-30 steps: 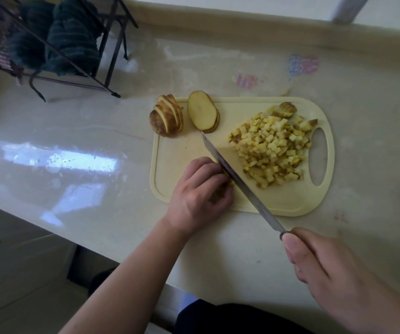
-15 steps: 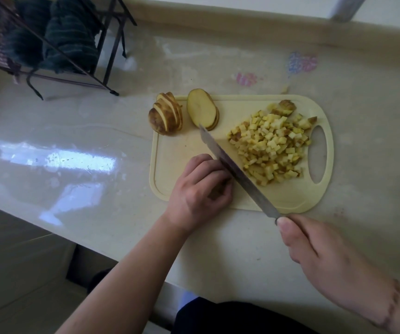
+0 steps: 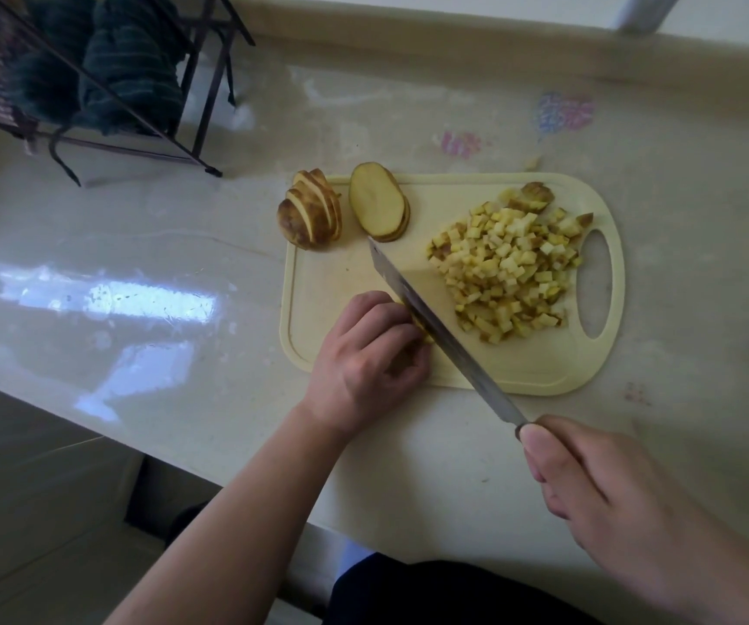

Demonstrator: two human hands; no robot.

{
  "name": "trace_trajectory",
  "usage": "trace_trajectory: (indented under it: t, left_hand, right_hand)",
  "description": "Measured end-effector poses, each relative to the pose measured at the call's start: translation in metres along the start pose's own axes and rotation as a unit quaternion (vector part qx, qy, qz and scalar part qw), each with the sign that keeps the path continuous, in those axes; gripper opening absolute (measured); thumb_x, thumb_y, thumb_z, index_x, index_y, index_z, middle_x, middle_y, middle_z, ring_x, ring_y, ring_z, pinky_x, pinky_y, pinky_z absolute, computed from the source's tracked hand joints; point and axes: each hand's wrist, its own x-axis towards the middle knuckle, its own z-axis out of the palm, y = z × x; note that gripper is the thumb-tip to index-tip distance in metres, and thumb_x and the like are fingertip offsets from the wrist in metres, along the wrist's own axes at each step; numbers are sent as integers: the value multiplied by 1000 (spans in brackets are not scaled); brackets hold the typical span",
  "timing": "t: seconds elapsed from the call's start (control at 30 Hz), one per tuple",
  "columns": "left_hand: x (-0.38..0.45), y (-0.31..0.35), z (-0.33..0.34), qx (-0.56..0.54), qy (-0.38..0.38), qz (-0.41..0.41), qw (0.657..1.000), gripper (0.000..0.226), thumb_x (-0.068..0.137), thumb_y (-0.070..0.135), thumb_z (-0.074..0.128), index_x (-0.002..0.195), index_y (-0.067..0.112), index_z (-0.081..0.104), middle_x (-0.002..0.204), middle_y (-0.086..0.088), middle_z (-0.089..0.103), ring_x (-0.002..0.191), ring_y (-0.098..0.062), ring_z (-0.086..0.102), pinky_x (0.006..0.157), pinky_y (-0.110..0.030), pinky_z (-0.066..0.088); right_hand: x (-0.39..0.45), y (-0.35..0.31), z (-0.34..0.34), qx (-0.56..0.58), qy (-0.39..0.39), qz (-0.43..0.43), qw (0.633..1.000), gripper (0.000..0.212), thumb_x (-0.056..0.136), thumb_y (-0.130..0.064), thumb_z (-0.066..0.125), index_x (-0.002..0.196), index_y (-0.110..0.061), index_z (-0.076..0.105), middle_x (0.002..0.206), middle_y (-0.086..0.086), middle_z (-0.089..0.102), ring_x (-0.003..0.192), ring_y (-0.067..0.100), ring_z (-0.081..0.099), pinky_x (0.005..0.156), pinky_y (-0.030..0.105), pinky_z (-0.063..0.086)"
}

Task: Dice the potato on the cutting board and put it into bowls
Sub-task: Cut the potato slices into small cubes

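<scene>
Head view
Left hand [image 3: 370, 358]: we curl our fingers down over potato strips [image 3: 422, 329] near the cutting board's [image 3: 539, 367] front edge.
Right hand [image 3: 625, 502]: we grip the knife [image 3: 436, 329] handle, off the board's front edge.
Knife: blade runs diagonally, tip toward the far-left slices [image 3: 379, 203], touching the strips.
Diced potato [image 3: 505, 272]: heaped at the board's right, by its handle hole.

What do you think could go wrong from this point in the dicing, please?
The knife blade runs right beside the curled fingers of the left hand, so a slip could nick them. The diced potato pile sits near the cutting board handle hole; cubes might spill through.
</scene>
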Motion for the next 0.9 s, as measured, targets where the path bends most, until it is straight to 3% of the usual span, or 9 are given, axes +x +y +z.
trace_trajectory:
  t: [0.1,0.27,0.5,0.6,0.73,0.9]
  left_hand:
    - [0,1,1,0,0,-4,1000,9,85,4,77,82,-4,74,91,-16,71,91,-35,65,84,-39,55]
    - [-1,1,2,2,7,-5,1000,8,83,3,79,84,-5,76,91,-16,72,91,-35,66,85,-39,55]
    - [0,1,1,-3,5,-7,1000,9,83,3,80,84,-4,75,93,-15,72,91,-34,65,87,-35,55]
    - [-1,1,0,1,3,-3,1000,8,84,4,79,83,-3,75,90,-14,70,91,-33,63,86,-33,54]
    - [-4,3,-2,3,-1,-9,1000,8,84,4,79,84,-3,75,90,-15,68,90,-35,63,85,-36,53]
    - [-10,6,-6,3,-4,-14,1000,9,84,3,78,83,-5,73,92,-17,68,91,-35,62,85,-39,54]
  right_hand:
    - [-1,0,2,-21,-5,1,1000,62,84,-76,23,76,-17,42,58,11,45,50,15,38,54,39,37]
    - [-8,2,5,-36,-1,14,999,57,83,-77,19,77,-25,42,66,14,51,53,22,46,57,40,40]
    - [17,-3,11,-42,27,-7,999,56,85,-71,20,63,-26,45,62,-1,58,50,13,50,48,28,38]
    - [14,3,0,-24,36,3,999,52,85,-73,22,72,-32,50,55,-3,51,47,12,45,46,26,33]
    - [10,7,-2,-7,26,9,1000,54,84,-75,25,77,-27,48,50,-5,45,43,9,38,46,20,28]
    - [4,-1,6,-12,11,-20,1000,58,85,-74,26,76,-20,45,52,4,44,45,9,38,47,34,33]
